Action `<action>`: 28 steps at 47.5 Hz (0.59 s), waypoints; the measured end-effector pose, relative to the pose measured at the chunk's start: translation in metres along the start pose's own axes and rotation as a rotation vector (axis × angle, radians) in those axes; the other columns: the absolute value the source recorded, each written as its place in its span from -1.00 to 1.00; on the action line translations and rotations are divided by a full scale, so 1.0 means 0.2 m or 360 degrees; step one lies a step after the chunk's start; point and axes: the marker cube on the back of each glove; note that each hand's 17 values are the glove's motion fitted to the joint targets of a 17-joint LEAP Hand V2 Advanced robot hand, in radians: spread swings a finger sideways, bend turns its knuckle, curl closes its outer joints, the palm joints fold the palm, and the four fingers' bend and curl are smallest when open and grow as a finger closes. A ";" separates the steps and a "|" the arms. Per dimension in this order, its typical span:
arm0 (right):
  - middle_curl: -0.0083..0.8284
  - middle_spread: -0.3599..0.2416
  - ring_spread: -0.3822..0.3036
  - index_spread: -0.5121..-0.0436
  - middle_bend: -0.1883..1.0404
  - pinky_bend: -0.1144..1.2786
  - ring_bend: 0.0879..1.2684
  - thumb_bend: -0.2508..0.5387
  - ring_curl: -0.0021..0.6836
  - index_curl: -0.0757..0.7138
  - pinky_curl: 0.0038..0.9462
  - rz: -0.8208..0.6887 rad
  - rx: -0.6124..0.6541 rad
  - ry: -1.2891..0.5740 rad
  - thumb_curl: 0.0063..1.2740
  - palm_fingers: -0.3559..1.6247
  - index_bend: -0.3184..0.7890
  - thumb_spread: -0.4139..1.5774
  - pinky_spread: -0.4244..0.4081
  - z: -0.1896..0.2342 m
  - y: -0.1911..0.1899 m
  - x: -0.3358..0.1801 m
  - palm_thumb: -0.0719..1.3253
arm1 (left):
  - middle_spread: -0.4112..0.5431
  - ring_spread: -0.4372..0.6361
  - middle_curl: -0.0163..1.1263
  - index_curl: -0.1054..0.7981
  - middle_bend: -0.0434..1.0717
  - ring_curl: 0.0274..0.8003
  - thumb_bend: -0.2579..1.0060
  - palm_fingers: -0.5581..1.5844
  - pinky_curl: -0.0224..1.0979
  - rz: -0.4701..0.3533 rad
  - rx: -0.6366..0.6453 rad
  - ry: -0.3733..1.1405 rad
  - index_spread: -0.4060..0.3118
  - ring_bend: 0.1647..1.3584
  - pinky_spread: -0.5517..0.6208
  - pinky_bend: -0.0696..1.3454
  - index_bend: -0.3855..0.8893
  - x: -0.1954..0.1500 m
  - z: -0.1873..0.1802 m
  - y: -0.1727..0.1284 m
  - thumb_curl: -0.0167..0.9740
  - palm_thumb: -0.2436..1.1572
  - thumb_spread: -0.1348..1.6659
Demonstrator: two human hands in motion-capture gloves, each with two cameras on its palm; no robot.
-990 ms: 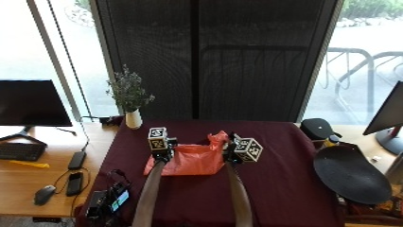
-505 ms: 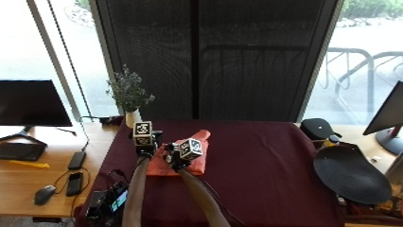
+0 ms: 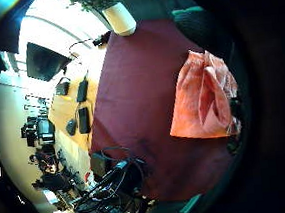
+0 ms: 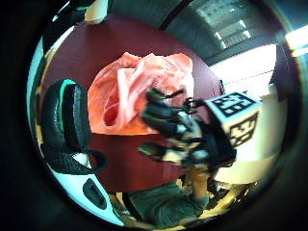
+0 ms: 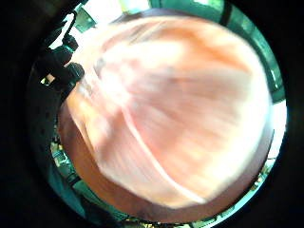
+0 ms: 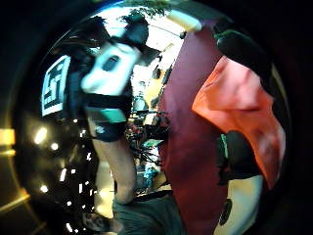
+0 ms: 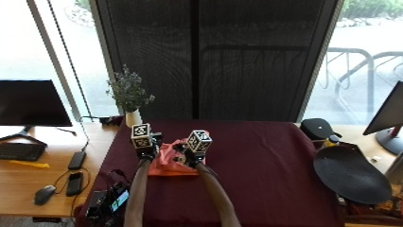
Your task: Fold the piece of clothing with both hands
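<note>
Clothing (image 7: 169, 163), a red-orange piece, sits bunched on the maroon tablecloth (image 7: 264, 165), left of centre in the outside view, near the table's left edge. We see both hands at it, close together: left hand (image 7: 146, 147) at the garment's upper-left edge, right hand (image 7: 192, 153) on its right side. From the left thumb side palm view the right hand (image 4: 180, 132) has its fingers (image 4: 159, 108) curled over the edge of the cloth, so we read it as gripping the fabric. The right little finger side palm view is filled almost entirely by the cloth (image 5: 171, 109), so that palm is right up against it. In the right thumb side palm view the left hand (image 6: 105, 83) is lifted off the table, next to the garment (image 6: 239, 112), but its fingers are out of sight; the left little finger side palm view shows only the cloth (image 3: 202, 99) lying folded over on the table. We cannot tell the left hand's finger state. Around the work area: a small white vase with a plant (image 7: 130, 101) at the table's upper left, a monitor (image 7: 31, 104) and keyboard (image 7: 19, 151) on the wooden desk at far left, a mouse (image 7: 44, 194) at lower left, a round black disc (image 7: 349, 175) at right.
</note>
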 end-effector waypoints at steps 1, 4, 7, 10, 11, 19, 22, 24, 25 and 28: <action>-0.22 -0.34 -0.49 -0.32 -0.58 0.26 -0.11 -0.44 0.28 -0.24 -0.15 0.0037 0.0006 0.0071 -0.07 0.05 -0.24 0.25 -0.43 -0.06 0.02 0.02 0.66 | -0.32 0.01 -0.23 0.00 -0.57 -0.20 -0.38 -0.06 -0.31 0.0017 -0.0001 0.0023 -0.22 -0.48 0.38 -0.34 -0.18 0.01 0.01 -0.01 -0.40 0.09 0.85; -0.25 -0.33 -0.45 -0.35 -0.54 0.27 -0.11 -0.45 0.25 -0.24 -0.16 0.0201 -0.0111 0.0197 -0.10 0.03 -0.22 0.30 -0.34 -0.23 0.12 0.04 0.61 | -0.31 0.01 -0.23 -0.01 -0.57 -0.20 -0.38 -0.06 -0.31 0.0062 0.0020 0.0064 -0.22 -0.48 0.38 -0.35 -0.18 0.06 0.03 -0.05 -0.40 0.09 0.84; -0.23 -0.27 -0.36 -0.36 -0.43 0.18 -0.19 -0.49 0.19 -0.19 -0.20 0.0330 -0.0240 0.0314 -0.15 0.01 -0.14 0.40 -0.16 -0.37 0.20 0.06 0.48 | -0.31 0.01 -0.22 -0.01 -0.57 -0.20 -0.38 -0.07 -0.30 0.0067 0.0037 0.0049 -0.22 -0.48 0.38 -0.35 -0.18 0.11 -0.01 -0.02 -0.40 0.09 0.84; -0.22 -0.26 -0.29 -0.35 -0.37 0.09 -0.30 -0.50 0.11 -0.15 -0.26 0.0455 -0.0264 0.0561 -0.18 -0.02 -0.07 0.45 -0.03 -0.49 0.26 0.10 0.40 | -0.31 0.01 -0.22 -0.02 -0.57 -0.20 -0.40 -0.07 -0.30 0.0069 0.0039 0.0024 -0.22 -0.48 0.39 -0.36 -0.18 0.15 -0.07 0.03 -0.40 0.07 0.83; -0.22 -0.25 -0.30 -0.36 -0.40 0.12 -0.26 -0.46 0.16 -0.14 -0.23 0.0518 -0.0267 0.0684 -0.18 0.00 -0.12 0.46 -0.04 -0.54 0.28 0.12 0.42 | -0.31 0.01 -0.22 -0.02 -0.57 -0.20 -0.40 -0.06 -0.30 0.0077 0.0039 0.0018 -0.22 -0.48 0.39 -0.36 -0.18 0.17 -0.08 0.05 -0.40 0.08 0.84; -0.15 -0.19 0.07 -0.29 -0.35 -0.09 -0.62 -0.44 0.01 -0.01 -0.31 0.0871 -0.0021 0.1414 -0.27 -0.20 -0.09 0.59 0.42 -0.80 0.43 0.37 0.24 | -0.29 0.03 -0.22 -0.03 -0.58 -0.19 -0.52 -0.07 -0.29 0.0206 0.0046 0.0069 -0.20 -0.47 0.40 -0.36 -0.19 0.38 -0.02 0.08 -0.42 -0.06 0.76; -0.18 -0.18 0.19 -0.28 -0.43 -0.09 -0.71 -0.43 -0.05 0.01 -0.33 0.0961 0.0182 0.1469 -0.28 -0.27 -0.08 0.61 0.49 -0.81 0.44 0.50 0.21 | -0.27 0.04 -0.22 -0.04 -0.57 -0.19 -0.54 -0.07 -0.29 0.0185 0.0089 -0.0040 -0.19 -0.47 0.41 -0.36 -0.18 0.42 -0.03 0.11 -0.42 -0.08 0.74; -0.19 -0.16 0.27 -0.29 -0.44 -0.09 -0.75 -0.42 -0.07 0.03 -0.32 0.1000 0.0319 0.1481 -0.29 -0.30 -0.08 0.63 0.55 -0.83 0.45 0.56 0.20 | -0.27 0.04 -0.22 -0.04 -0.57 -0.19 -0.56 -0.07 -0.29 0.0124 0.0091 -0.0155 -0.19 -0.46 0.41 -0.36 -0.19 0.43 -0.05 0.14 -0.42 -0.09 0.73; -0.20 -0.15 0.31 -0.29 -0.45 -0.09 -0.76 -0.42 -0.08 0.04 -0.33 0.1012 0.0371 0.1480 -0.30 -0.31 -0.08 0.64 0.57 -0.83 0.45 0.58 0.19 | -0.27 0.04 -0.22 -0.04 -0.57 -0.19 -0.56 -0.07 -0.29 0.0105 0.0084 -0.0194 -0.19 -0.46 0.41 -0.37 -0.19 0.43 -0.05 0.15 -0.42 -0.09 0.72; -0.22 -0.14 0.37 -0.28 -0.45 -0.09 -0.78 -0.41 -0.10 0.05 -0.34 0.1006 0.0433 0.1461 -0.31 -0.30 -0.08 0.65 0.61 -0.85 0.47 0.61 0.18 | -0.26 0.05 -0.22 -0.04 -0.57 -0.19 -0.58 -0.08 -0.29 0.0139 0.0030 -0.0187 -0.19 -0.46 0.41 -0.37 -0.18 0.45 -0.03 0.16 -0.41 -0.10 0.71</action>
